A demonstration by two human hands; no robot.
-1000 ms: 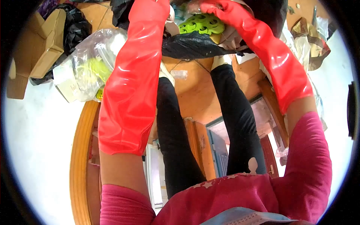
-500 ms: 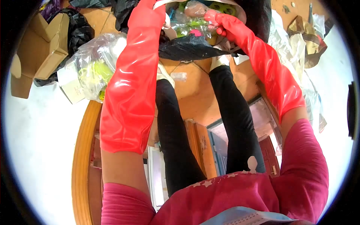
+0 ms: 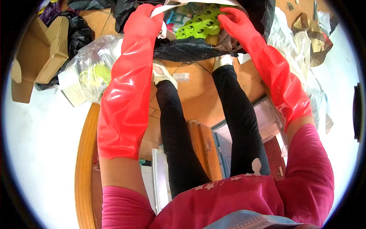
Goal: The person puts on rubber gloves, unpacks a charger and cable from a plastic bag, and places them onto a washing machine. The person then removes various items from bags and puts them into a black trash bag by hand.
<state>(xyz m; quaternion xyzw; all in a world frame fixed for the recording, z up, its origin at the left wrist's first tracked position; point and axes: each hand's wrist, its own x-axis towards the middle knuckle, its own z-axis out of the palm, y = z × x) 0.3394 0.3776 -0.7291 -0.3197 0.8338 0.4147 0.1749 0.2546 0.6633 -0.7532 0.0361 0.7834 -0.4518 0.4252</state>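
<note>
My left hand (image 3: 144,21), in a long red rubber glove, is closed on the white rim band (image 3: 179,4) of a black bag (image 3: 187,51) at the top of the view. Inside the bag's mouth lies a bright green plastic piece full of round holes (image 3: 200,23). Beside it is a small blue plastic item (image 3: 176,17). My right hand (image 3: 239,26), gloved the same way, reaches into the mouth from the right. Its fingers are apart at the green piece's right edge; whether they touch it I cannot tell.
An opened cardboard box (image 3: 42,49) lies at the left, near a clear plastic bag (image 3: 97,65) with yellow-green contents. White plastic sheeting (image 3: 291,45) and a brown striped wrapper (image 3: 310,34) lie at the right. A small clear plastic piece (image 3: 181,77) rests on the tiles between my feet.
The clear plastic packet that my right hand held is out of sight, and the green piece shows fully. My right fingers have spread. My left hand has shifted slightly left, holding the rim.
</note>
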